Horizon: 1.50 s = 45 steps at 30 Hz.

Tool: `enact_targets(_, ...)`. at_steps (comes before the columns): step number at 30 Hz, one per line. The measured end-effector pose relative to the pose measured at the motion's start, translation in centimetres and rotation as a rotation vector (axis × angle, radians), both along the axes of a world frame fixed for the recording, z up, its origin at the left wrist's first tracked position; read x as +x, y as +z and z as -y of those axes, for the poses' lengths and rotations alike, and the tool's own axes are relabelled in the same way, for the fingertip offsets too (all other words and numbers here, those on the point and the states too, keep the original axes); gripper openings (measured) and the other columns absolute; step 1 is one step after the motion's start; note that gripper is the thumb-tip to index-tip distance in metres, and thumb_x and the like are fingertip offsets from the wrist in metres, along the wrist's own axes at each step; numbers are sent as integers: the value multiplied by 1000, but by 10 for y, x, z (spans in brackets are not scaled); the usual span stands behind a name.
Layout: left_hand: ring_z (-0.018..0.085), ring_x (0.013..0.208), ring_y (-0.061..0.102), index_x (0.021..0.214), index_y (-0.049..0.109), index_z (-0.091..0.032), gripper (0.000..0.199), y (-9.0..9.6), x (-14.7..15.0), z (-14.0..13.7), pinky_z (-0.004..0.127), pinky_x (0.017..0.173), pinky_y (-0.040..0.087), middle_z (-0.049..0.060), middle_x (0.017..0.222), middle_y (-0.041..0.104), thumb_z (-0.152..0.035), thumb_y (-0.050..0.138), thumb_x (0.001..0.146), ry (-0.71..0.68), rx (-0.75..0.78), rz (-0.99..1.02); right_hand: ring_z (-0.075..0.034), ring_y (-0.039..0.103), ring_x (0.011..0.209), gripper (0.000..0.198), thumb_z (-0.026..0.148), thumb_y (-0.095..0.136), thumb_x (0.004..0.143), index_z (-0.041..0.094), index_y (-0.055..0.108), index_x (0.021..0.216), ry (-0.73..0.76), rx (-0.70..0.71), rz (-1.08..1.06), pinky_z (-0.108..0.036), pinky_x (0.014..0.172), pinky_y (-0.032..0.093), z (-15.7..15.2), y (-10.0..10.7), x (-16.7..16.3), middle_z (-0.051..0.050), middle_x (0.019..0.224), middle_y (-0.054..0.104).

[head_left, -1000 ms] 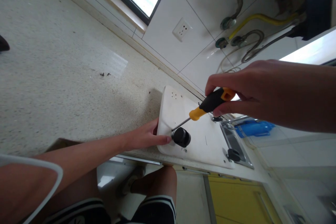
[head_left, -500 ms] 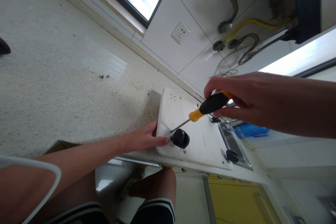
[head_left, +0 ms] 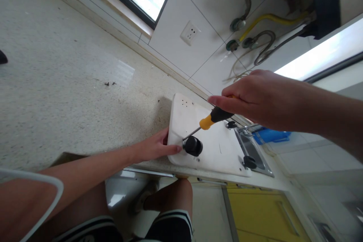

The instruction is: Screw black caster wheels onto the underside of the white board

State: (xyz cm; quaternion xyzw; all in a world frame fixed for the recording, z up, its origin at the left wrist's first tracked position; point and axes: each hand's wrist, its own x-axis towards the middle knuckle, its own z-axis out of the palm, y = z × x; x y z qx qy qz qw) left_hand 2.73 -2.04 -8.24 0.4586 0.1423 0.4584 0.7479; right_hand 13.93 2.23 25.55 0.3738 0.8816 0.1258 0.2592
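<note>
A white panel (head_left: 210,147) with rounded corners lies on the speckled countertop, its caster side up. My left hand (head_left: 159,144) grips the panel's near left edge, thumb on top beside a black caster wheel (head_left: 193,146). In my right hand (head_left: 249,96) is a yellow-and-black screwdriver (head_left: 208,121), held by its handle. The screwdriver's tip meets the base of that caster; the exact contact is too small to tell. Two more casters show on the panel, one at the far side (head_left: 231,124) and one at the right end (head_left: 250,162).
Beyond the panel stands a metal sink (head_left: 253,150) with a blue item (head_left: 270,135) near it. A wall socket (head_left: 190,33) and a yellow hose (head_left: 265,18) are on the tiled wall. Yellow cabinet doors (head_left: 261,211) lie below the speckled countertop (head_left: 70,102). Small dark debris (head_left: 109,83) dots the counter.
My right hand has turned around the screwdriver handle, its thumb now pointing left along the top. The screwdriver tip stays at the caster base. My left hand keeps its hold.
</note>
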Motion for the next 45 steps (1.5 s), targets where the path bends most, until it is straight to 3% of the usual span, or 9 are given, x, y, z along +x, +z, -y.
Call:
enact_targets(4,44,151,64,155,60,-20,83,0,0,1,59,124,55,19,162,69,-53,95,88,29,-21,-38,-9,39,36,75,78,48,109,20,70,69,-74,32,-184,-31,44,23,8,5,33,-1,48,53)
enact_targets(9,44,145,69,148,67,-20,82,3,-4,4,58,124,56,18,153,76,-57,98,82,92,-76,-171,-12,49,46,56,73,73,99,22,83,119,-258,130,-762,-28,45,32,59,-5,131,2,59,62)
enact_targets(15,40,130,80,140,74,-14,75,10,-5,3,47,109,66,20,140,83,-57,97,83,185,-348,-198,-23,69,88,74,87,68,91,20,79,118,-561,459,-1381,-36,78,53,120,-155,243,-10,106,80)
enact_targets(19,40,120,84,137,75,-10,65,17,5,15,42,95,70,24,136,84,-44,96,86,336,-426,-204,-29,70,105,75,86,57,98,17,72,122,-782,760,-1707,-40,91,51,142,-265,245,-13,113,78)
enact_targets(23,38,115,85,130,78,-13,53,20,19,49,41,91,70,19,132,86,-38,94,87,503,-525,-189,-29,68,113,73,83,55,102,15,67,128,-918,864,-1944,-44,100,52,141,-318,223,-13,120,75)
enact_targets(31,36,121,82,131,78,-15,78,16,75,122,40,101,67,16,132,86,-59,105,72,669,-512,-54,-23,71,114,44,54,72,107,16,71,130,-885,560,-2203,-47,104,61,54,-309,228,-9,128,72)
enact_targets(37,32,103,83,116,76,-20,80,25,174,120,35,82,64,15,113,88,-60,111,56,718,-529,6,-21,74,111,43,49,71,109,16,69,136,-879,152,-2441,-42,96,67,-33,-284,258,-10,130,73)
enact_targets(41,27,84,81,102,73,-19,83,21,226,105,30,67,56,15,100,86,-72,108,49,565,-505,-34,-21,74,112,43,49,71,109,16,69,138,-1004,63,-2516,-42,95,67,-38,-285,280,-11,131,72)
enact_targets(45,22,73,76,111,73,-21,99,14,227,104,29,59,47,12,98,85,-94,94,48,408,-435,-184,-20,74,108,40,48,72,109,16,70,133,-1184,56,-2468,-40,93,67,-20,-296,299,-9,126,73)
